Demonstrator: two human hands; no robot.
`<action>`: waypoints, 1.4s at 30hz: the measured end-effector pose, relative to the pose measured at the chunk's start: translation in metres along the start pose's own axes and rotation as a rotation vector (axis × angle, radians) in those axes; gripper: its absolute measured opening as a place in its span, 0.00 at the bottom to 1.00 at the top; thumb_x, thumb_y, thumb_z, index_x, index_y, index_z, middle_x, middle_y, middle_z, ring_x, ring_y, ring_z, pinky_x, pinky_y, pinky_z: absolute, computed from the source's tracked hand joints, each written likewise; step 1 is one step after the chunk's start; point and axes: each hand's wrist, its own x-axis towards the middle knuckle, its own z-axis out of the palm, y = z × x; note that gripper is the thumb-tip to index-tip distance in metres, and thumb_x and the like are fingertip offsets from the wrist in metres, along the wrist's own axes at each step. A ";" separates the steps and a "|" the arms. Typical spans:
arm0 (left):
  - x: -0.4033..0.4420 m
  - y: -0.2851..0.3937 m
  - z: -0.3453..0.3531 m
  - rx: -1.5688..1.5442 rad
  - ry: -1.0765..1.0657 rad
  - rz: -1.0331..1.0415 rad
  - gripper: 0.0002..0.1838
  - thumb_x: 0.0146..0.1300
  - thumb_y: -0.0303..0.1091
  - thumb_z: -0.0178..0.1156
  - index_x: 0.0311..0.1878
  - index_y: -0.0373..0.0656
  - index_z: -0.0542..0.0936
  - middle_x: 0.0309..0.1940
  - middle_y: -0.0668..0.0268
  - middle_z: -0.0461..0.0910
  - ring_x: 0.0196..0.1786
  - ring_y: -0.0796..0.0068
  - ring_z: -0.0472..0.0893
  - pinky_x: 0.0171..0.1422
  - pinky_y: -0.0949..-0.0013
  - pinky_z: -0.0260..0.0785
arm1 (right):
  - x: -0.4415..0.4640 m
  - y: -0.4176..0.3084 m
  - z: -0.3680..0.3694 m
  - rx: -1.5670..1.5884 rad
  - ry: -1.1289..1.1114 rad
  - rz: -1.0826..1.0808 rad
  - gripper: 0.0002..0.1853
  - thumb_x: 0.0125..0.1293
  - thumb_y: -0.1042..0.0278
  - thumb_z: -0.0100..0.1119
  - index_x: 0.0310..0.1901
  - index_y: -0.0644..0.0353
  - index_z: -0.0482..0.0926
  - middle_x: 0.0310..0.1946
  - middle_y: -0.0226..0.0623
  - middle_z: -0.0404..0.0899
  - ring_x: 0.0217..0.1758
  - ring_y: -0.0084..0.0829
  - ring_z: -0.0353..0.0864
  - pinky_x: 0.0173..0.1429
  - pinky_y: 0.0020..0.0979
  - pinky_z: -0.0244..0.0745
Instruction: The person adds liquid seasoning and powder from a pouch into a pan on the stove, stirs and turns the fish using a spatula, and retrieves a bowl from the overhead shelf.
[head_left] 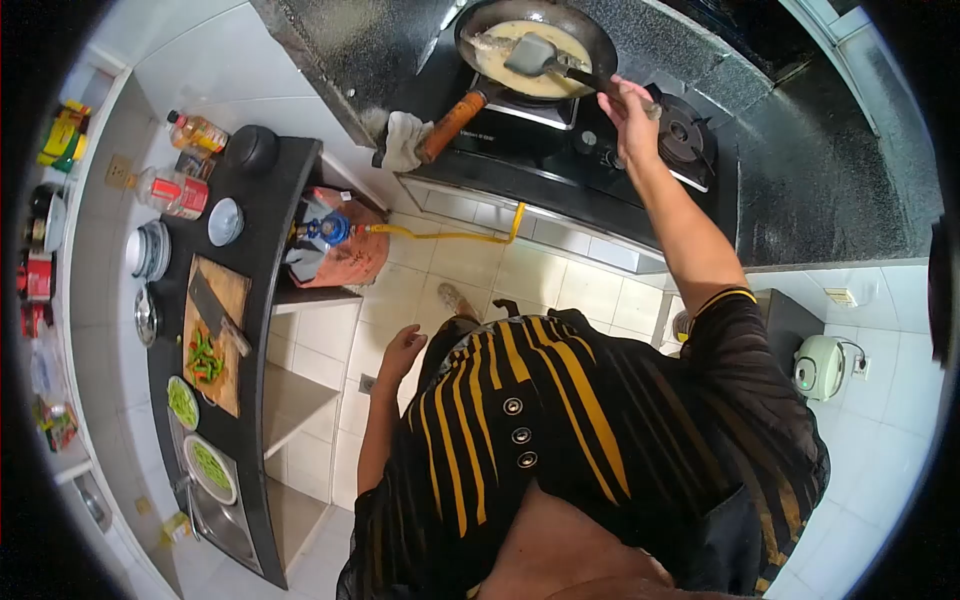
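Note:
My right hand [632, 122] is closed around the handle of a spatula [533, 56] with a grey blade. The blade lies in a dark wok [598, 38] over the left burner, in a pale, milky liquid [510, 68]. Something greyish, perhaps fish, shows beside the blade. The wok's wooden handle [455, 125] points toward me, and a pale cloth [406, 140] lies by its end. At my left side hangs my left hand [403, 350], away from the stove, its fingers loosely apart and holding nothing.
A second burner [684, 135] is right of the wok. On the left counter, a cleaver [212, 305] and cut peppers [205, 358] lie on a cutting board [232, 285], near bowls of green pieces [210, 470]. A yellow hose [450, 236] runs from a gas cylinder [355, 255] below.

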 end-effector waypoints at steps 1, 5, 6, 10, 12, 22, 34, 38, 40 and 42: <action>0.005 0.012 -0.008 -0.005 -0.017 -0.006 0.26 0.60 0.42 0.60 0.57 0.36 0.72 0.40 0.59 0.79 0.43 0.72 0.77 0.50 0.71 0.68 | 0.000 0.004 0.003 -0.046 -0.013 -0.013 0.07 0.65 0.71 0.54 0.42 0.63 0.76 0.46 0.38 0.77 0.45 0.30 0.79 0.49 0.31 0.79; 0.042 0.028 -0.053 0.051 -0.053 0.086 0.26 0.60 0.43 0.59 0.57 0.36 0.71 0.40 0.57 0.79 0.43 0.70 0.77 0.50 0.70 0.68 | 0.002 0.001 0.006 -0.214 -0.057 -0.096 0.07 0.65 0.73 0.53 0.42 0.63 0.76 0.51 0.38 0.76 0.48 0.29 0.77 0.51 0.30 0.77; 0.049 0.029 -0.064 0.065 -0.055 0.102 0.26 0.60 0.43 0.59 0.57 0.36 0.71 0.40 0.57 0.79 0.43 0.69 0.78 0.50 0.70 0.68 | 0.004 -0.001 0.007 -0.276 -0.144 -0.150 0.07 0.65 0.73 0.53 0.42 0.64 0.76 0.52 0.38 0.75 0.48 0.29 0.77 0.51 0.29 0.77; 0.070 0.050 -0.108 0.211 -0.038 0.090 0.25 0.60 0.42 0.59 0.56 0.37 0.72 0.39 0.58 0.79 0.43 0.71 0.77 0.49 0.70 0.68 | 0.008 -0.025 0.021 -0.407 -0.217 -0.260 0.07 0.65 0.72 0.55 0.43 0.63 0.76 0.55 0.42 0.72 0.52 0.31 0.75 0.55 0.33 0.74; 0.086 0.039 -0.120 0.160 -0.035 0.105 0.24 0.60 0.42 0.59 0.56 0.37 0.72 0.39 0.59 0.79 0.43 0.71 0.77 0.49 0.70 0.68 | 0.017 -0.037 0.024 -0.401 -0.191 -0.308 0.07 0.65 0.73 0.55 0.43 0.64 0.75 0.55 0.40 0.73 0.53 0.30 0.74 0.56 0.31 0.73; 0.098 0.066 -0.102 0.063 -0.107 0.007 0.25 0.60 0.43 0.59 0.57 0.38 0.71 0.40 0.59 0.79 0.44 0.71 0.77 0.51 0.70 0.68 | 0.036 -0.036 0.006 -0.852 -0.355 -0.366 0.07 0.62 0.79 0.55 0.42 0.63 0.75 0.54 0.36 0.74 0.50 0.23 0.73 0.55 0.25 0.68; 0.125 0.127 -0.071 0.111 -0.083 0.003 0.26 0.61 0.42 0.59 0.58 0.34 0.70 0.41 0.60 0.77 0.44 0.73 0.75 0.50 0.72 0.67 | 0.004 -0.099 0.015 -0.834 -0.523 -0.225 0.08 0.59 0.83 0.54 0.39 0.64 0.76 0.52 0.40 0.74 0.49 0.24 0.74 0.51 0.25 0.70; 0.138 0.135 -0.059 0.089 -0.065 0.053 0.25 0.61 0.40 0.59 0.58 0.36 0.70 0.40 0.60 0.78 0.43 0.73 0.75 0.51 0.72 0.67 | 0.029 -0.109 0.001 -0.583 -0.465 -0.176 0.07 0.62 0.80 0.50 0.41 0.64 0.75 0.53 0.39 0.73 0.42 0.19 0.72 0.49 0.23 0.69; 0.141 0.129 -0.055 0.083 -0.048 0.032 0.25 0.61 0.40 0.59 0.58 0.36 0.70 0.40 0.60 0.78 0.43 0.73 0.75 0.51 0.72 0.67 | 0.043 -0.112 0.001 -0.592 -0.337 -0.206 0.06 0.64 0.77 0.51 0.42 0.65 0.75 0.54 0.40 0.73 0.46 0.22 0.73 0.52 0.25 0.71; 0.142 0.120 -0.050 0.077 -0.029 0.015 0.25 0.61 0.40 0.59 0.58 0.36 0.71 0.40 0.60 0.78 0.43 0.74 0.75 0.51 0.72 0.67 | 0.061 -0.097 -0.013 -0.533 -0.251 -0.200 0.06 0.65 0.75 0.52 0.42 0.64 0.75 0.54 0.40 0.73 0.48 0.24 0.74 0.53 0.27 0.72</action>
